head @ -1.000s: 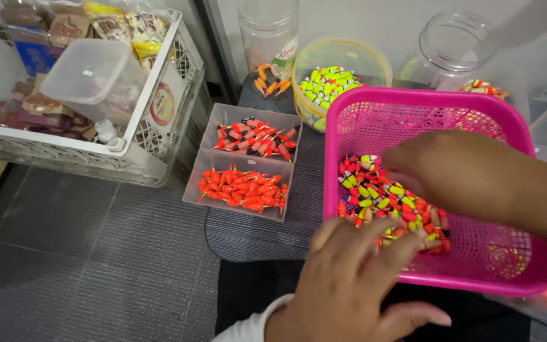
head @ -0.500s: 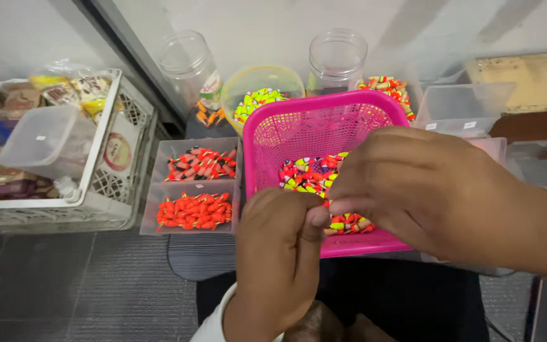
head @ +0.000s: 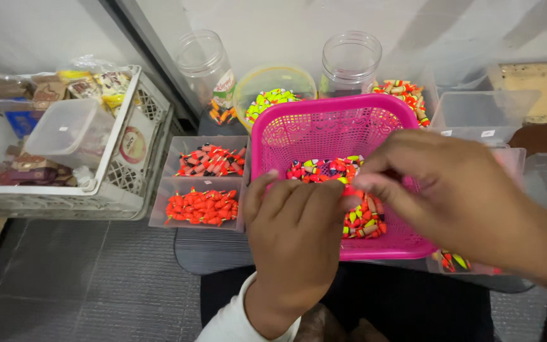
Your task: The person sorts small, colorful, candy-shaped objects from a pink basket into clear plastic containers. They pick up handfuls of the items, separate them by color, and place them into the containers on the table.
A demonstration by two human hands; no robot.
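A pink plastic basket [head: 324, 114] sits in front of me with a heap of small fishing floats [head: 324, 170], red, yellow and black, in its bottom. Both my hands hover over it and meet at the fingertips. My right hand [head: 457, 196] reaches in from the right, thumb and forefinger pinched on a small red float [head: 350, 190]. My left hand [head: 292, 234], in a white sleeve, has its back to the camera with fingers curled toward the right hand; whatever lies inside it is hidden.
Left of the basket a clear two-part tray holds red-orange floats [head: 202, 208] and red-and-black floats [head: 210, 161]. A white crate [head: 140, 190] with packets and a clear tub stands far left. Behind are two clear jars [head: 349, 57], a tub of yellow-green floats [head: 273, 96] and clear boxes [head: 482, 114].
The view pulled back from the basket. My left hand rose from the basket's front rim and curled up against my right fingertips; the right hand lifted out of the heap, pinching.
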